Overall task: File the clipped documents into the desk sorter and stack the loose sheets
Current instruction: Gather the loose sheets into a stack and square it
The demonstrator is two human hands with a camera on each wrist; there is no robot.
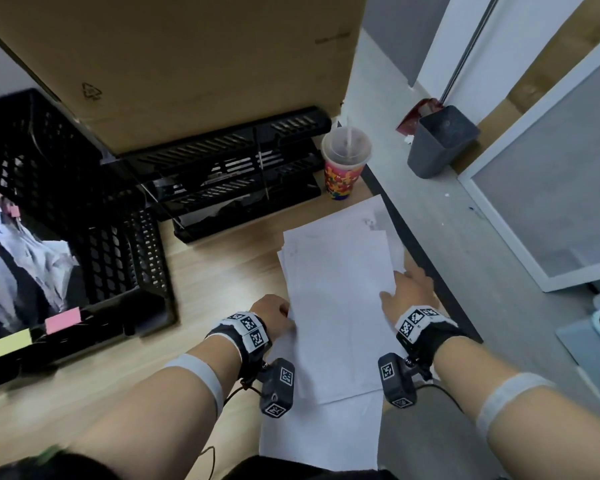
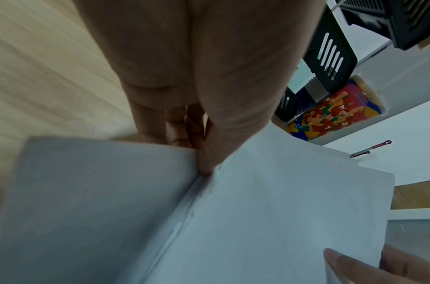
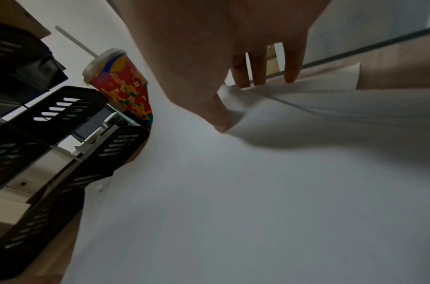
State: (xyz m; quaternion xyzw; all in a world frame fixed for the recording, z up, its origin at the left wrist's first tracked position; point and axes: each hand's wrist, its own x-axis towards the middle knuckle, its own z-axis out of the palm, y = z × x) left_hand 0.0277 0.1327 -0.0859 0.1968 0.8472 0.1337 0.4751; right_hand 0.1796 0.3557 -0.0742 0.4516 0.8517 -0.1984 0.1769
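Note:
A loose pile of white sheets point(image 1: 340, 306) lies fanned out on the wooden desk in front of me. My left hand point(image 1: 278, 315) is curled at the pile's left edge; in the left wrist view its thumb point(image 2: 206, 163) sits on top of the sheets point(image 2: 282, 211) and the fingers point(image 2: 175, 130) fold beneath, pinching the edge. My right hand point(image 1: 407, 289) lies at the right edge. Its thumb point(image 3: 209, 107) rests on the top sheet point(image 3: 233, 192), and its straight fingers point(image 3: 257, 73) reach past a lifted paper edge. The black mesh desk sorter point(image 1: 84, 220) at the left holds clipped documents point(image 1: 25, 244).
A black stacked letter tray point(image 1: 239, 174) stands behind the sheets under a large cardboard box point(image 1: 187, 64). A colourful lidded cup with a straw point(image 1: 345, 168) stands by the desk's right edge point(image 1: 426, 271). Some sheets overhang the near edge. A grey bin point(image 1: 440, 143) is on the floor.

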